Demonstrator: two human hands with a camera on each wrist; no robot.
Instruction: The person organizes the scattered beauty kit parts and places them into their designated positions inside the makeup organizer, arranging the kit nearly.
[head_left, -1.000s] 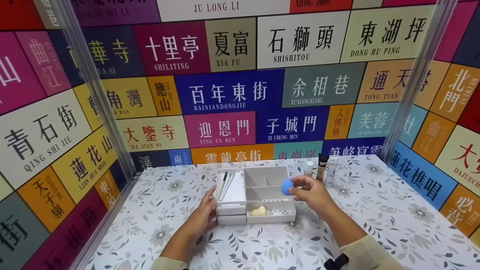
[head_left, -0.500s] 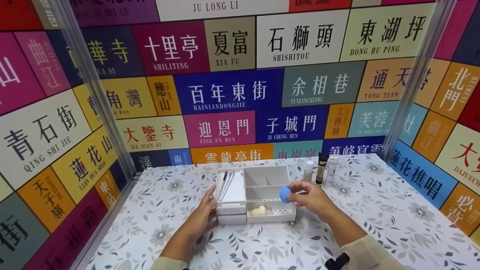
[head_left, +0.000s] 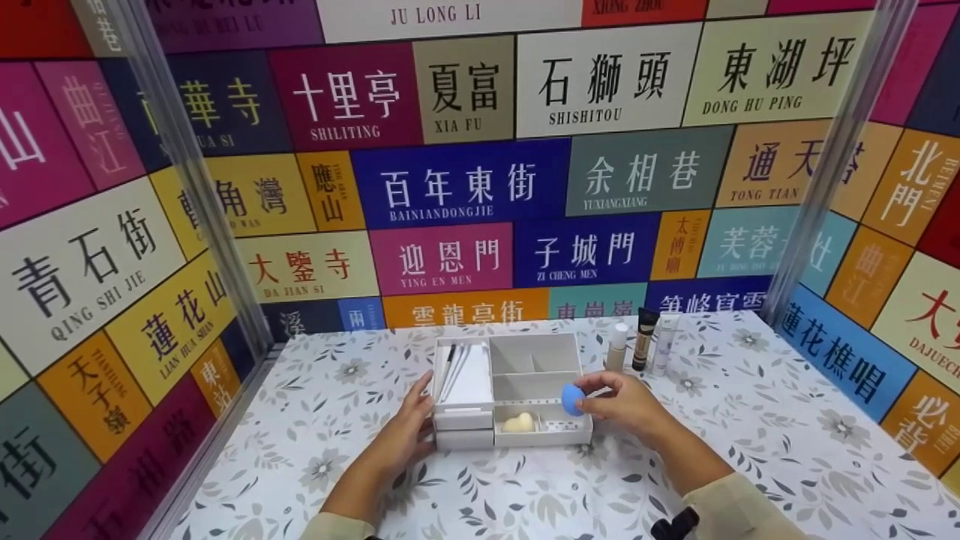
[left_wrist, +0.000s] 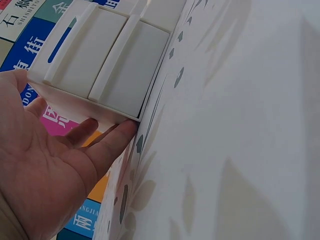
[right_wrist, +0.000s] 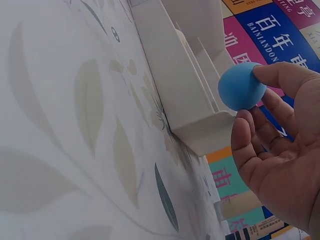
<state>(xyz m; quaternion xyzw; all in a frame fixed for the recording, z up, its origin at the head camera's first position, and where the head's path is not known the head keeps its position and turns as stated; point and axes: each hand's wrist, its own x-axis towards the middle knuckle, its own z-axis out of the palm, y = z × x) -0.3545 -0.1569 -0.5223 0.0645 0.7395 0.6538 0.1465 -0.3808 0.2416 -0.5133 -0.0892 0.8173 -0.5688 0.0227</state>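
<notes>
Thumb and fingers of my right hand (head_left: 626, 405) pinch a blue makeup sponge (head_left: 573, 400) over the right end of the front compartment of a white makeup organizer (head_left: 465, 439). In the right wrist view the sponge (right_wrist: 241, 87) is held just above that compartment's side wall. A cream-coloured sponge (head_left: 517, 424) lies in the compartment's left part. My left hand (head_left: 407, 427) rests against the organizer's left side; the left wrist view shows its fairly straight fingers touching the side beside two drawers (left_wrist: 90, 55). Several thin brushes (head_left: 451, 371) lie in the organizer's top left tray.
Behind the right hand stand a bottle with a white cap (head_left: 616, 349), a black tube (head_left: 643, 341) and a white tube (head_left: 664, 345). A leaf-patterned cloth (head_left: 330, 375) covers the table. Sign-covered walls (head_left: 450, 184) rise at the back and sides.
My right hand has moved down and slightly toward me with the blue makeup sponge, from beside the middle compartment to above the front one. The left hand has stayed on the organizer's side.
</notes>
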